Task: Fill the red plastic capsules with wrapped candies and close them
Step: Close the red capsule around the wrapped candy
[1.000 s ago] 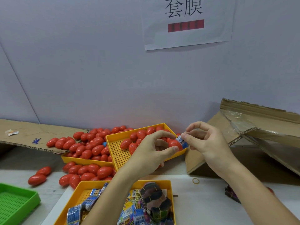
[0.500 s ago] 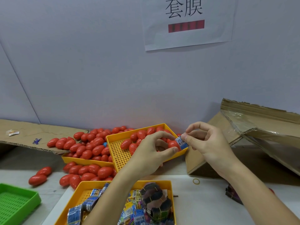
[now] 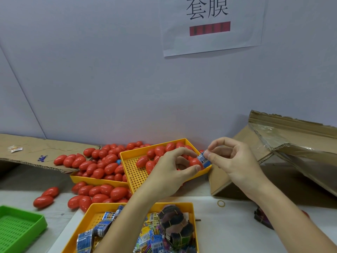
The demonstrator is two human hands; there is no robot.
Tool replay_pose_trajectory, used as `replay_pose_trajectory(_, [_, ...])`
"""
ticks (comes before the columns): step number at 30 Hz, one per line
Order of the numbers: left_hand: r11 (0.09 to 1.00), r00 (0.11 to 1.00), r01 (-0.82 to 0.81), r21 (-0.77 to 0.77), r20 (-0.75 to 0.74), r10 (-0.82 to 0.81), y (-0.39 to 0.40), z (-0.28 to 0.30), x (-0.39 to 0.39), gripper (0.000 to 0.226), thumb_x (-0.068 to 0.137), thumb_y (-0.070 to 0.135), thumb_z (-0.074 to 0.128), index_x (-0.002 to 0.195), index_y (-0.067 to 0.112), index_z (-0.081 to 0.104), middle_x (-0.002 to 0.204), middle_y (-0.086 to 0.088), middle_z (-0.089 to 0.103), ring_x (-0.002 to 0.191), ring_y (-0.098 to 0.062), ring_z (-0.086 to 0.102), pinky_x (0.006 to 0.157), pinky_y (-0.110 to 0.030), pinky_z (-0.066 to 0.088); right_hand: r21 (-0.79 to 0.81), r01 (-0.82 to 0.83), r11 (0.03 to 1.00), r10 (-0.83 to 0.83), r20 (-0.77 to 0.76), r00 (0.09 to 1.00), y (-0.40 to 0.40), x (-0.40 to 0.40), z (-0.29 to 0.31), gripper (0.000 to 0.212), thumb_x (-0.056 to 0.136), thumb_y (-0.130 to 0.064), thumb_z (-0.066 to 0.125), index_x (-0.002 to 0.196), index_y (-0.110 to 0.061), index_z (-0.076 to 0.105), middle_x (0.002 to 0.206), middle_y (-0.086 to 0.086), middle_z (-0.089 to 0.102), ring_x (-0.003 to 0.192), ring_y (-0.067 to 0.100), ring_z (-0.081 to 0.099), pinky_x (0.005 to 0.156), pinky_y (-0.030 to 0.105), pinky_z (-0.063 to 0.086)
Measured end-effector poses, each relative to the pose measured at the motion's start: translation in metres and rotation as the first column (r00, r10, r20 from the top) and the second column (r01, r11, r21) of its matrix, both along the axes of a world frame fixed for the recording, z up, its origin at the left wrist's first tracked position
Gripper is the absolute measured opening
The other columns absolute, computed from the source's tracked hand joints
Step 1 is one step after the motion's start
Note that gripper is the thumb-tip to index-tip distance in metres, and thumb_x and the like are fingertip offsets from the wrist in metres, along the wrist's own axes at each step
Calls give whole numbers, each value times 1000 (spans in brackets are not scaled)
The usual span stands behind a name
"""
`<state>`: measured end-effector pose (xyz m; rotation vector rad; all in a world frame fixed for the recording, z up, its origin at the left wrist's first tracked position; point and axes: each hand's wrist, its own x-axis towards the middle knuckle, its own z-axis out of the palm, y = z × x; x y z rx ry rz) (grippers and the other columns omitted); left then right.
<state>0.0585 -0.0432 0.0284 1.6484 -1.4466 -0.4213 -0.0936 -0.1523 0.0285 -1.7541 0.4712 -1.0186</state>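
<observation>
Head view: red capsule (image 3: 194, 162) was pinched between thumb and curled fingers of left hand (image 3: 170, 175), above upper yellow tray (image 3: 135, 177). Blue wrapped candy (image 3: 204, 159) was pinched by right hand (image 3: 235, 161) fingertips, pressed against capsule's right end. Both forearms were raised over candy tray (image 3: 190, 206).

White paper sign (image 3: 213, 26) on the wall reads "套膜"; candy wrappers seem illegible.
</observation>
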Motion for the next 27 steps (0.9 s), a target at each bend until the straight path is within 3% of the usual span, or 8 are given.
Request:
replay_pose_trajectory(7, [999, 1000, -4, -37, -9, 4, 0, -1, 0, 27, 90, 35, 68, 115, 35, 59, 94, 13, 68, 68, 10, 61, 56, -9, 47, -139, 68, 988, -77, -61, 995, 2, 1, 1, 10, 79, -16, 77, 83, -22, 69, 81, -9, 73, 80, 5, 69, 65, 14, 54])
replay_pose_trajectory(12, [997, 998, -25, -66, -55, 22, -2, -2, -1, 25, 91, 34, 66, 115, 32, 61, 94, 9, 70, 63, -4, 68, 58, -17, 56, -177, 77, 981, -89, -64, 994, 5, 2, 3, 14, 78, -17, 78, 85, -24, 69, 81, -9, 73, 77, 6, 70, 66, 20, 57])
replay_pose_trajectory(17, [993, 992, -34, -115, -127, 20, -4, -4, -4, 19, 86, 40, 66, 105, 39, 60, 94, 11, 71, 78, -4, 71, 60, -15, 55, -185, 73, 980, -82, -40, 996, 6, 3, 2, 18, 76, -16, 80, 88, -23, 69, 83, -14, 72, 79, 2, 70, 66, 12, 53])
replay_pose_trajectory(24, [980, 968, -82, -183, -248, 34, -5, -4, -3, 20, 87, 34, 66, 107, 32, 64, 98, 7, 73, 88, -6, 72, 66, -18, 57, -168, 83, 982, -72, 68, 995, 2, -1, 5, 23, 74, -7, 80, 89, -18, 68, 86, -4, 75, 82, 10, 73, 74, 23, 59])
replay_pose_trajectory(27, [978, 962, -86, -188, -272, 33, -5, -3, -3, 21, 87, 35, 65, 108, 32, 64, 101, 4, 72, 90, -6, 71, 67, -19, 57, -224, 118, 967, -109, 55, 993, 1, -3, 6, 19, 77, -10, 78, 90, -22, 70, 89, -8, 74, 88, 8, 70, 76, 22, 57])
